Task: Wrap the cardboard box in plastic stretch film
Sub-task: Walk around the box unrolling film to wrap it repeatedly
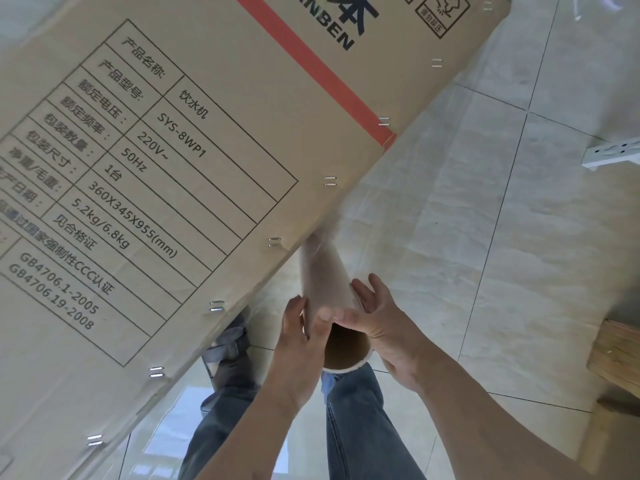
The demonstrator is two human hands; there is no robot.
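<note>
A tall brown cardboard box (207, 133) with a printed spec table, an orange stripe and stapled edge fills the upper left of the head view. A roll of clear stretch film (323, 282) on a cardboard core stands close beside the box's stapled edge, its open core end facing me. My left hand (298, 341) grips the roll's near end from the left. My right hand (384, 327) holds the same end from the right, thumb over the rim. A hazy sheet of film runs from the roll along the box's edge.
The floor is glossy beige tile (502, 254). My jeans-clad legs (356, 427) and a grey shoe (228, 341) are below the roll. A white metal bracket (609, 154) lies at the right edge, and a wooden piece (620, 355) sits at lower right.
</note>
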